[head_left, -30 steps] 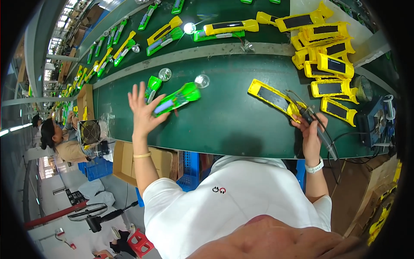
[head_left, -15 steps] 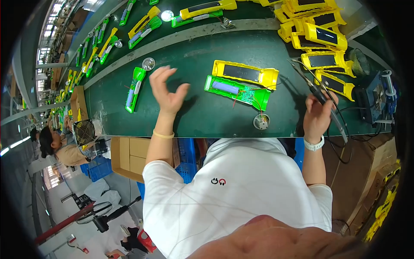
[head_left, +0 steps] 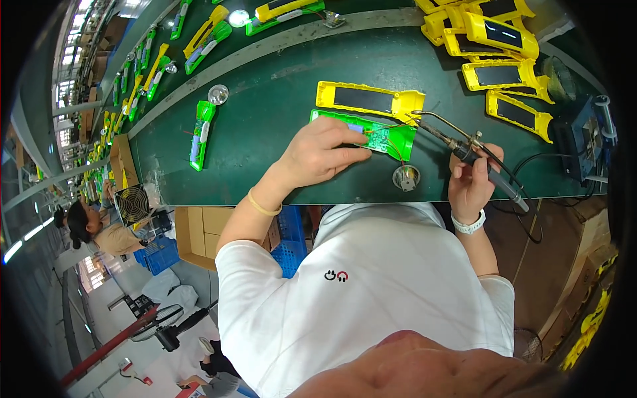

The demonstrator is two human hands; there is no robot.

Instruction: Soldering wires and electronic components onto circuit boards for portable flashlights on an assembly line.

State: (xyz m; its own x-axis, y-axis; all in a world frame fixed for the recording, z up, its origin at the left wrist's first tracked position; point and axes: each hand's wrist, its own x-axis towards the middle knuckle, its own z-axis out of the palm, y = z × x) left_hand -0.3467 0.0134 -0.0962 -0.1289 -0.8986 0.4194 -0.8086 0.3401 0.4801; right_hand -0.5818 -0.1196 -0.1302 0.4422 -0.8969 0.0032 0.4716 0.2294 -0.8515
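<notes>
A green half-shell flashlight housing (head_left: 404,148) lies before me with a circuit board (head_left: 378,139), a partly covered lilac battery and thin wires in it. My left hand (head_left: 322,151) is closed over its left part, thumb at the near edge and fingers across the battery. In my right hand (head_left: 472,179) is a soldering iron (head_left: 468,154) with a curved metal feed tube, its tip close to the wires at the board's right. The yellow cover (head_left: 405,103) with a dark panel lies just behind. A round lamp head (head_left: 406,178) sits at the housing's near side.
Another green housing (head_left: 202,136) with a lamp head (head_left: 217,94) lies to the left. Yellow covers (head_left: 494,74) are piled at the far right, near a blue-black soldering station (head_left: 576,147). A metal rail (head_left: 265,54) crosses the bench, with more flashlight parts beyond. A person works at the far left.
My left hand has come right and down onto the green housing and closed. My right hand has moved left, bringing the soldering iron's tip to the wires by the board.
</notes>
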